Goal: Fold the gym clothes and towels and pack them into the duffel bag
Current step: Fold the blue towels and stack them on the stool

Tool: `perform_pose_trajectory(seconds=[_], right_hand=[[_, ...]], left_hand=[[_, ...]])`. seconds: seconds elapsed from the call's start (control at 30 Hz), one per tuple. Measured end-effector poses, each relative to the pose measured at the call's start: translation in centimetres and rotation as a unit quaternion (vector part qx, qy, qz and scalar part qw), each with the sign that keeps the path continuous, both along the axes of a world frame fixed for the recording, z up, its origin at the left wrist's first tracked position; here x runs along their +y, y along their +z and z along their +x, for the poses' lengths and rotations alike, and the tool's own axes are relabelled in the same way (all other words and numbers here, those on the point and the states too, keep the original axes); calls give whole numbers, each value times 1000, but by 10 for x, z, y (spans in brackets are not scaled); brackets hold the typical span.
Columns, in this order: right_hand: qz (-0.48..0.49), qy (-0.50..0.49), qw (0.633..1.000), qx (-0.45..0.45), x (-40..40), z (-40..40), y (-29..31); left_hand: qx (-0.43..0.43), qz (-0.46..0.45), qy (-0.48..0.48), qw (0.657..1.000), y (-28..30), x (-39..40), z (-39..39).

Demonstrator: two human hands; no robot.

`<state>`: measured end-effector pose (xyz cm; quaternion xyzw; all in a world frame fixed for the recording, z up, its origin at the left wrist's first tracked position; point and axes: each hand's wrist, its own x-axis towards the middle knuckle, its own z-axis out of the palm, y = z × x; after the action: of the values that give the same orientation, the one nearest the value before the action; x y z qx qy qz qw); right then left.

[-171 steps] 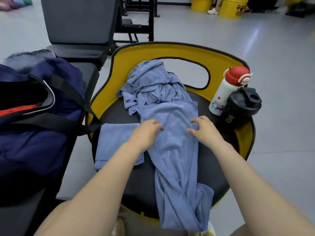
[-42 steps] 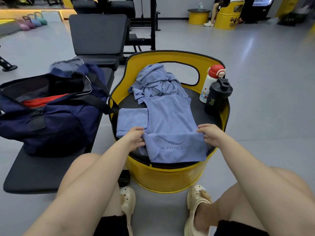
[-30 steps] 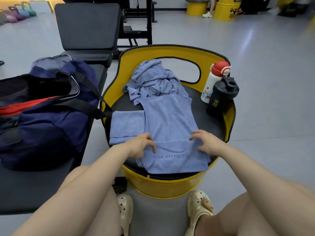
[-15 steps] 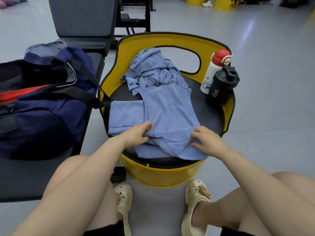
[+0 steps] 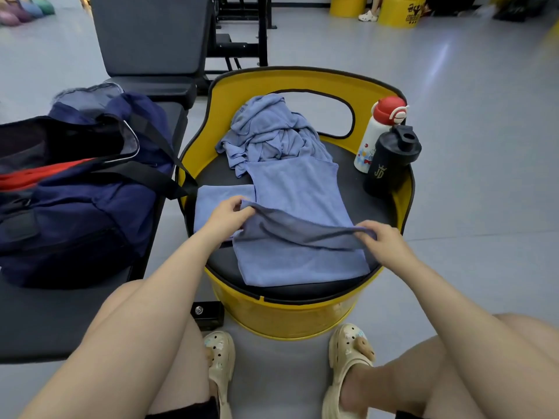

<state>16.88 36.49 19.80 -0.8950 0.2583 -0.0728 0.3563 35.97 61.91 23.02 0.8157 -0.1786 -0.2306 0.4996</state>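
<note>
Blue towel point(image 5: 299, 207) lies on the black seat of our yellow stool point(image 5: 290, 316), its near edge lifted; our left hand point(image 5: 225, 217) pinches one raised corner at 9 o'clock, our right hand point(image 5: 382, 241) pinches the other at 3. A folded towel point(image 5: 220, 196) lies just left, crumpled clothes point(image 5: 269, 134) at 12, the open bag point(image 5: 78, 189) on the bench at 9

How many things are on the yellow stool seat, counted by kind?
Blue cloth items: 3 (towel being folded, folded towel, crumpled heap, which may hold more than one piece)
Bottles: 2 (white bottle, black shaker)
Total: 5
</note>
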Motion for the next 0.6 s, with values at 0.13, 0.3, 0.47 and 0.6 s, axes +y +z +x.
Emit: perform_pose_trajectory(seconds=[0.13, 0.3, 0.47, 0.6], right_hand=[[41, -65, 995, -70, 0, 26, 24], [41, -82, 995, -50, -4, 68, 39], [22, -110, 992, -50, -21, 103, 36], [38, -141, 985, -89, -38, 125, 25]], left_hand=[[46, -39, 60, 996, 1, -12, 7], [98, -35, 110, 988, 3, -35, 27], [44, -11, 114, 992, -4, -49, 54], [-13, -11, 134, 991, -7, -61, 78]])
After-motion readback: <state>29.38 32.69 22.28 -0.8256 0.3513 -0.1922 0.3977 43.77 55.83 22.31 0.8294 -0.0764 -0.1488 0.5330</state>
